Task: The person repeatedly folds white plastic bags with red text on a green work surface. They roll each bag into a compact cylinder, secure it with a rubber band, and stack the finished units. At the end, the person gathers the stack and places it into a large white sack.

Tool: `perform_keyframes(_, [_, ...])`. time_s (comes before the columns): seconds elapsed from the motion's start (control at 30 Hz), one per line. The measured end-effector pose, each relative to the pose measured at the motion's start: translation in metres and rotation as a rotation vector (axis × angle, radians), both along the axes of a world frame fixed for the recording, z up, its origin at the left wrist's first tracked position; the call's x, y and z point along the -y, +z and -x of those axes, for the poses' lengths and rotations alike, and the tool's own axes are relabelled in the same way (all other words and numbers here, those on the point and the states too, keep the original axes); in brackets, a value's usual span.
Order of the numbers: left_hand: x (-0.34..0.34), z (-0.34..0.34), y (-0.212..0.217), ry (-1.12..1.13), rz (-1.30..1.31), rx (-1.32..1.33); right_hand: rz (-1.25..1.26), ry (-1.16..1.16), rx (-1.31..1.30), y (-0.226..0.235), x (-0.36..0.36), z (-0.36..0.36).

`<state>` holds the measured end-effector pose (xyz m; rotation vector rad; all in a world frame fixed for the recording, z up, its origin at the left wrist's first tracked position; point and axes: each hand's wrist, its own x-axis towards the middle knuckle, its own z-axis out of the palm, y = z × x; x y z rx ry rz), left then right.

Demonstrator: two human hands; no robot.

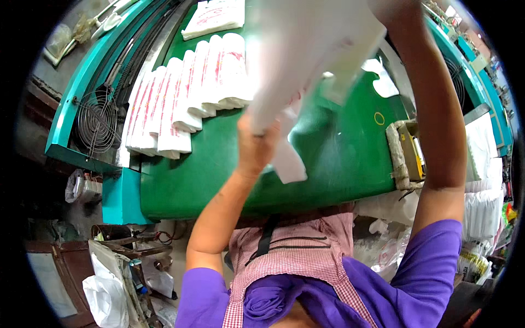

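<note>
A bundle of white plastic bags point(298, 60), smeared by motion, is lifted above the green table. My left hand point(257, 139) is closed around its lower end, and a white flap hangs down beside the fingers. At the top right my right hand point(396, 13) grips the bundle's upper end; it is blurred and partly cut off by the frame edge. Left of my hands, several folded white bag bundles point(199, 74) with red print lie overlapping in a slanting row. Behind them rests a flat stack of white bags point(216, 19).
The green table point(339, 158) lies between teal machine frames point(71, 112), with a wire fan guard point(97, 120) at left. On the right stand a yellow box point(411, 150) in a wrapped frame, and stacked white bags point(482, 213). A yellow ring point(379, 118) lies on the table.
</note>
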<state>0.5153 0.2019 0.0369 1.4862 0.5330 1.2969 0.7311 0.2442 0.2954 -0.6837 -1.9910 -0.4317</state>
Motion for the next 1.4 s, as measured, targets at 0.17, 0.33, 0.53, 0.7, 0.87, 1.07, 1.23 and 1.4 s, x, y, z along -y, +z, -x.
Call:
perform_keyframes(0.17, [0.009, 0.067, -0.023, -0.016, 0.464, -0.132, 0.649, -0.61, -0.017, -0.174, -0.052, -0.01])
perform_keyframes(0.33, [0.071, 0.137, -0.071, -0.106, 0.769, -0.209, 1.135, -0.17, 0.077, -0.309, 0.152, -0.03])
perform_keyframes(0.53, [0.067, 0.167, -0.072, -0.169, 0.175, -0.671, 0.901, -0.515, 0.489, -0.34, 0.269, -0.023])
perform_keyframes(0.7, [0.024, 0.137, -0.043, -0.236, -0.669, -1.109, 0.901, -0.399, 0.126, -0.338, 0.263, -0.017])
perform_keyframes(0.87, [0.004, 0.085, -0.051, -0.368, -0.124, -1.03, 1.061, -0.007, 0.047, -0.314, 0.237, -0.039])
perform_keyframes(1.07, [-0.004, 0.005, -0.054, -0.166, -0.622, -1.336, 1.256, -0.261, -0.249, -0.32, 0.131, 0.016])
perform_keyframes(1.23, [0.054, 0.067, -0.062, -0.262, -0.963, -1.06, 1.156, -0.407, 0.104, -0.326, 0.149, 0.043])
perform_keyframes(1.4, [0.049, 0.039, -0.078, -0.08, -0.973, -0.967, 0.78, -0.512, 0.305, -0.339, 0.144, 0.017])
